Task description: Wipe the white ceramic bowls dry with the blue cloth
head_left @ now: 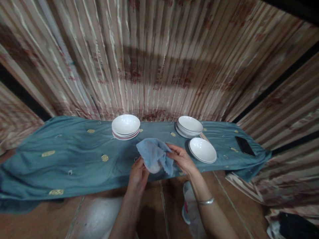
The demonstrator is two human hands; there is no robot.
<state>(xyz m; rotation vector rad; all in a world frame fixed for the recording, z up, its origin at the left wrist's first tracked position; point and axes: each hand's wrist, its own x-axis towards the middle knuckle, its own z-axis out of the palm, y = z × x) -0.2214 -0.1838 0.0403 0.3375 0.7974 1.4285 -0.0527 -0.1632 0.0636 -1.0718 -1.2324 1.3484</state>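
Note:
A light blue cloth [156, 151] is held up in front of me over the table's near edge. Beneath its lower folds shows part of a pale, rounded dish [155, 168], mostly covered. My left hand [140, 171] is closed at the dish's left edge, with the cloth draped by its fingertips. From the right, my right hand [180, 157] pinches the cloth between thumb and fingers. Nearest to it is a short stack of white bowls [203, 151]. A stack of white bowls and plates [126, 126] stands beyond my left hand, and another stack of dishes [189, 125] lies farther back right.
A teal patterned tablecloth [82, 159] covers the long table. A dark phone [245, 146] lies at the right end. Pleated curtains [154, 59] hang right behind the table. Below are a tiled floor [174, 205] and a dark item [296, 225] at lower right.

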